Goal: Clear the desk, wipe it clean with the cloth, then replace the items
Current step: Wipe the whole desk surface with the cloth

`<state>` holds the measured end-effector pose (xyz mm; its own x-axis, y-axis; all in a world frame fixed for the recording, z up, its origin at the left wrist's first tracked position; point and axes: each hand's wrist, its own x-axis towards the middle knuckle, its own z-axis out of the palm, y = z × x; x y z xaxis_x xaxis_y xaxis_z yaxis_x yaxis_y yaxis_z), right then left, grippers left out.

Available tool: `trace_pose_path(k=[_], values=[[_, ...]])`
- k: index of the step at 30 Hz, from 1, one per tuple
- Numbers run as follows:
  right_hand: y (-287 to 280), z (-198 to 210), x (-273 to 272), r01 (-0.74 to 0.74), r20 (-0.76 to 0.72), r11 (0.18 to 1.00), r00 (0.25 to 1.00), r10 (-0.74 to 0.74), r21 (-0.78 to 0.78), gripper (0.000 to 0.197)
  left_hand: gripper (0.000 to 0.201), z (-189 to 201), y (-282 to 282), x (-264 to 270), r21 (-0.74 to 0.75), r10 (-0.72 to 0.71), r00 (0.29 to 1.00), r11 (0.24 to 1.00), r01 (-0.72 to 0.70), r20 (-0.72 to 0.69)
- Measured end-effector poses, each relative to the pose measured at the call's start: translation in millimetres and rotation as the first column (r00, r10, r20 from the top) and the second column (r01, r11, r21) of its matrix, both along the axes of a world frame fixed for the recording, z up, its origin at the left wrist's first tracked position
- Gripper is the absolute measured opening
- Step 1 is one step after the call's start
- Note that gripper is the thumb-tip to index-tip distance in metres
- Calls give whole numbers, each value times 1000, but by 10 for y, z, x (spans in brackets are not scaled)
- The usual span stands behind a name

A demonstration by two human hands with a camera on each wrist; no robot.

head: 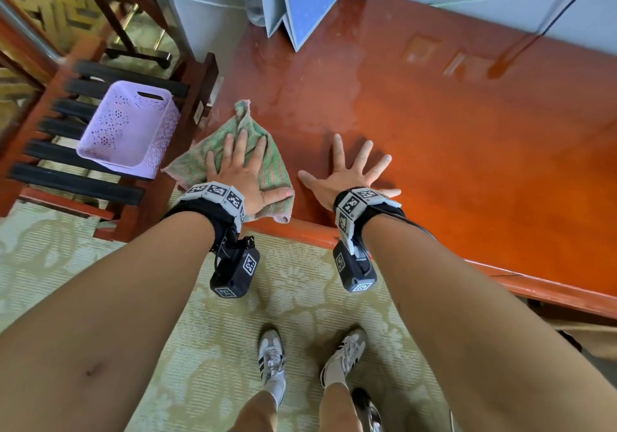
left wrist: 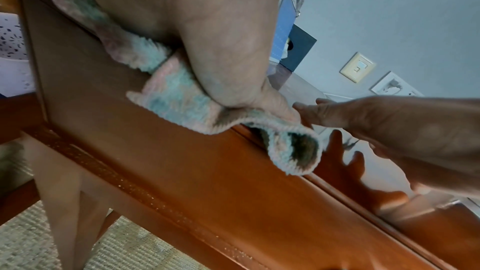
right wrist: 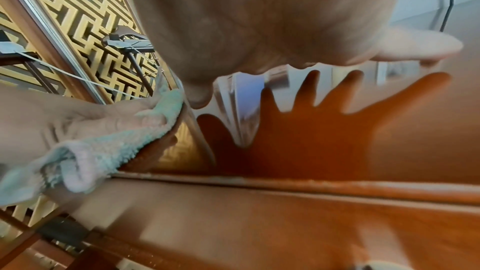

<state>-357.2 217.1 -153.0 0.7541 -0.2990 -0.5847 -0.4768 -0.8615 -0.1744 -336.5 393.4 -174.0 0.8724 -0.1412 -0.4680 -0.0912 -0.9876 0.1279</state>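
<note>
A green and pink terry cloth (head: 267, 161) lies on the near left corner of the glossy red-brown desk (head: 450, 138). My left hand (head: 242, 164) presses flat on the cloth with straight, spread fingers. One corner of the cloth (left wrist: 293, 149) hangs over the desk's front edge, under my left hand (left wrist: 207, 48). My right hand (head: 350, 171) lies flat on the bare desk just right of the cloth, fingers spread wide, holding nothing. The right wrist view shows the right hand (right wrist: 285, 24) above its reflection and the cloth (right wrist: 109, 147) at left.
A lilac perforated basket (head: 128, 124) sits on a dark slatted wooden chair (head: 66, 151) left of the desk. Blue folders (head: 300, 1) lean against the wall at the desk's far edge. A black cable (head: 561, 14) hangs at the far right. Damp streaks show mid-desk.
</note>
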Motion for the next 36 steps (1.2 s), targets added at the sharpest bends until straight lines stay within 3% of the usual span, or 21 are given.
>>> trace_pose_path(k=[13, 21, 27, 36], values=[[91, -33, 125, 14, -102, 1000, 995, -13, 5, 109, 113, 26, 290, 39, 13, 97, 995, 995, -97, 15], [-86, 64, 192, 33, 7, 996, 999, -32, -82, 98, 114, 32, 272, 237, -10, 151, 988, 988, -151, 7], [-432, 27, 265, 98, -17, 983, 995, -102, -153, 93, 117, 7, 226, 465, -14, 179, 984, 984, -179, 6], [-543, -21, 440, 67, 20, 976, 998, -64, -207, 106, 115, -10, 43, 804, -15, 211, 977, 978, -210, 35]])
